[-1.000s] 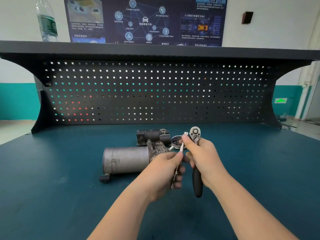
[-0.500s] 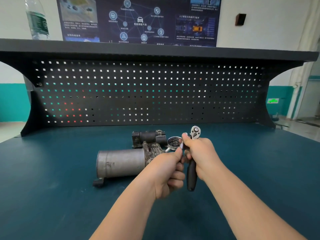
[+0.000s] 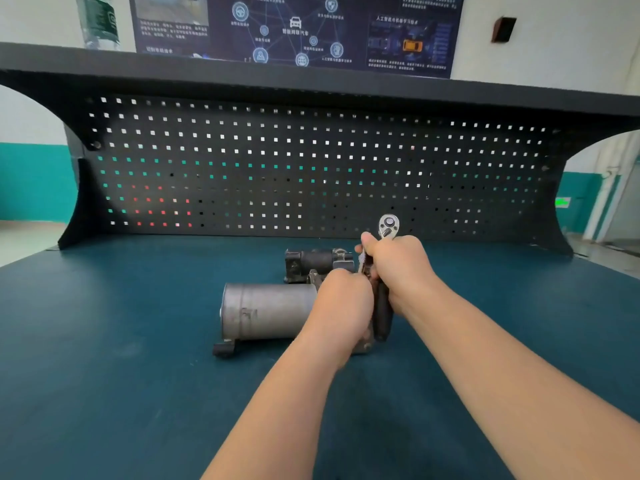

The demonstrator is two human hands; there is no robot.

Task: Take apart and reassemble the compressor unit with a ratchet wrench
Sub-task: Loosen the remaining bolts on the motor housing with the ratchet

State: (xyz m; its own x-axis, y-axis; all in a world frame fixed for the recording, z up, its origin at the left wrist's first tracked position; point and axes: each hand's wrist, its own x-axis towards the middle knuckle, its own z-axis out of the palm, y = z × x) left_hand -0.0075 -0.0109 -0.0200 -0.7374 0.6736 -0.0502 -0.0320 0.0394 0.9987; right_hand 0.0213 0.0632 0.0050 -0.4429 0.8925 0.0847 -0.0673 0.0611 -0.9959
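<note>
Centre frame: right hand [image 3: 398, 268] grips ratchet wrench [image 3: 388, 226] upright, head up. Left hand [image 3: 341, 303] curled round thin metal piece beside it. Compressor [image 3: 266, 315] on bench [image 3: 104, 341] behind. Seat piece squarely; steady handle.

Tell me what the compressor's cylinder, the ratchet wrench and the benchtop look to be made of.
Cylinder: bare metal, likely steel or aluminium; dull grey with scuff marks.
Ratchet wrench: polished, probably chromed steel head, bright and reflective; the handle looks like matte black rubber or plastic.
Benchtop: dark teal, matte covering, perhaps rubber or felt mat; cannot tell which.
</note>
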